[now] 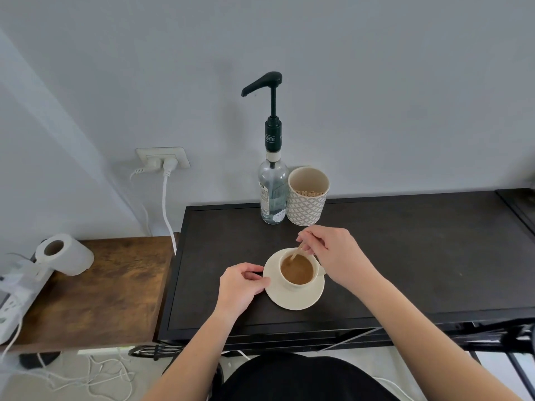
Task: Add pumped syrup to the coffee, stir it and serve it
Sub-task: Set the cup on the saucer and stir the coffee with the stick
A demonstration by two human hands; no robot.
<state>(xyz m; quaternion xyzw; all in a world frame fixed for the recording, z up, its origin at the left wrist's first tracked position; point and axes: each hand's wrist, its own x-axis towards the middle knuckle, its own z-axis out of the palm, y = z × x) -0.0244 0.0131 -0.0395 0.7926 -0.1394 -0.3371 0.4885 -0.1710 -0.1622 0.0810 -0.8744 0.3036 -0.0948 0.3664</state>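
the right hand pinches a thin wooden stir stick between thumb and fingertips, its lower end dipped in the coffee near the far rim of the cream cup. the left hand has thumb and fingers closed on the left edge of the saucer, steadying it. the coffee sits fairly high in the cup, so a wide or fast stir would likely slop it over onto the saucer; a push against the rim could tip or slide the cup if the left hand lets go. the syrup pump bottle stands just behind, touching or nearly touching a patterned cup of sticks; a raised elbow could knock either. all rest on a dark tabletop against a pale wall, with a lower wooden side table to the left holding a paper roll and a power strip.
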